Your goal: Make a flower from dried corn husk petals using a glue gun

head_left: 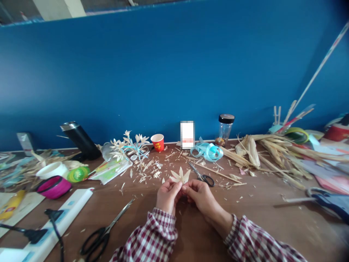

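A pale flower made of dried husk petals [181, 176] stands up between my hands, its petals spread and its base hidden by my fingers. My left hand [168, 193] pinches it from the left, thumb on top. On the other side my right hand [201, 196] is closed, thumb and forefinger pressed together at the flower's base. Just beyond the right hand lie small scissors [203, 176] with dark handles. Larger black-handled scissors [107, 233] rest on the table to the left of my left sleeve.
Husk scraps litter the brown table [196, 233]. Behind are finished husk flowers [131, 145], a red paper cup [157, 142], blue ribbon [208, 151] and a lidded jar [225, 129]. Dried husks [253, 153] and a glue gun [331, 203] lie right; a power strip [62, 218] lies left.
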{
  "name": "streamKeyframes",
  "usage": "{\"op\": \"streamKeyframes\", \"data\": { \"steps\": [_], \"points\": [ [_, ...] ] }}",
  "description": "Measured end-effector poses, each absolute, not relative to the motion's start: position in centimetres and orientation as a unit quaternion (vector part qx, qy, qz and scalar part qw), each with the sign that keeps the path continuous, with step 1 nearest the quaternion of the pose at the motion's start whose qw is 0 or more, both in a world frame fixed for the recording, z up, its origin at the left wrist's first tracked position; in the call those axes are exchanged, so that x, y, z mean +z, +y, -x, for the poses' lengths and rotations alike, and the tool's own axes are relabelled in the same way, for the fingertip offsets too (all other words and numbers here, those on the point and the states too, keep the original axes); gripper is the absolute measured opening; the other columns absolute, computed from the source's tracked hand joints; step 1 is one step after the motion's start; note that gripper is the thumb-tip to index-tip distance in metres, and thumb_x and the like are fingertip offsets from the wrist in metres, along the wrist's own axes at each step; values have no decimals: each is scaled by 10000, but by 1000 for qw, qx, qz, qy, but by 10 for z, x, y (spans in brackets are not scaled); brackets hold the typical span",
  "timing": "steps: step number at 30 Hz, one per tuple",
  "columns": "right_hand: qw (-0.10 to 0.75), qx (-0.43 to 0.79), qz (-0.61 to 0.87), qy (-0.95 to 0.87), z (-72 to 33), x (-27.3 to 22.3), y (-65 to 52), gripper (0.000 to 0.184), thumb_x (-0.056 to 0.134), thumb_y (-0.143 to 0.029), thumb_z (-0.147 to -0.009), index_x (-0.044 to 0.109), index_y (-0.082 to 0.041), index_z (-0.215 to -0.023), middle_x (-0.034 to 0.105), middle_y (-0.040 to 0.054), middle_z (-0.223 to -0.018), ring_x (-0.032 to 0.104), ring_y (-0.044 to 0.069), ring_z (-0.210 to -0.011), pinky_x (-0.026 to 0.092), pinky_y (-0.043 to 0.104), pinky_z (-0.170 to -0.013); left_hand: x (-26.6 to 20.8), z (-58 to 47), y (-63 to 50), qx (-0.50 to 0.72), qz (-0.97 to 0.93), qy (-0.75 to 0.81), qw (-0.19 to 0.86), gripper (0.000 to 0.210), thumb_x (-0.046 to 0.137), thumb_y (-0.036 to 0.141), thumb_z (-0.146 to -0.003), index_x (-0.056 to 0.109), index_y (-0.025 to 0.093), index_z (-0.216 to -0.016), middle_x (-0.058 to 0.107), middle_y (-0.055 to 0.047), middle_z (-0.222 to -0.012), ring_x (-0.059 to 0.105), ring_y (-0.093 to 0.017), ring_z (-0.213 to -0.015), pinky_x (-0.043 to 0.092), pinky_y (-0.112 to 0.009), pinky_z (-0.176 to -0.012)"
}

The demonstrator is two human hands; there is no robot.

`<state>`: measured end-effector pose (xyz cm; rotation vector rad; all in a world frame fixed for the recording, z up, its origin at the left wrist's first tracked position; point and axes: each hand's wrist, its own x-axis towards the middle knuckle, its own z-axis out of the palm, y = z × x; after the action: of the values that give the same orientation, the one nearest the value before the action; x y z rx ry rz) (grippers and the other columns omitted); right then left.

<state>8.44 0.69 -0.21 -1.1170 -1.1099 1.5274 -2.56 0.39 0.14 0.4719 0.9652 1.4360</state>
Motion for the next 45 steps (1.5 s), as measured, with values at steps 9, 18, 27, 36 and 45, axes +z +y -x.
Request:
{"op": "streamKeyframes", "data": {
  "steps": [9, 18, 27, 36, 45],
  "points": [
    [464, 618, 445, -453, -85, -6, 8, 377, 723, -489, -591, 592, -137, -619, 481, -49, -465, 372, 66, -441, 252, 207, -439, -6, 28, 4, 606, -221, 424, 635, 250, 810, 235, -540, 631, 82, -620, 640, -61, -546, 600, -154, -508, 511, -276, -520],
    [451, 614, 441, -475, -87, -9, 9, 368, 694, -480, -638, 601, -125, -654, 483, -46, -462, 363, 64, -427, 229, 204, -423, -14, 28, 6, 587, -261, 442, 627, 203, 751, 296, -599, 631, 132, -585, 612, -35, -502, 572, -155, -477, 489, -288, -482],
    [449, 618, 446, -467, -86, -6, 9, 379, 707, -488, -618, 600, -129, -672, 533, -31, -511, 392, 62, -436, 258, 200, -425, -25, 31, 8, 590, -295, 456, 597, 278, 765, 367, -589, 633, 124, -616, 606, -23, -519, 544, -125, -485, 433, -242, -476],
    [450, 617, 444, -468, -87, -7, 10, 384, 693, -502, -642, 584, -134, -659, 494, -49, -476, 379, 57, -423, 254, 191, -413, -25, 30, 8, 593, -289, 463, 592, 300, 782, 388, -559, 656, 127, -635, 616, -15, -528, 545, -127, -509, 449, -245, -513],
    [454, 614, 428, -483, -86, -5, 9, 396, 690, -516, -649, 605, -129, -660, 523, -35, -517, 383, 57, -442, 266, 196, -428, -18, 31, 5, 585, -332, 529, 517, 315, 756, 445, -552, 664, 144, -577, 626, -34, -498, 571, -162, -502, 435, -250, -491]
  ]
}}
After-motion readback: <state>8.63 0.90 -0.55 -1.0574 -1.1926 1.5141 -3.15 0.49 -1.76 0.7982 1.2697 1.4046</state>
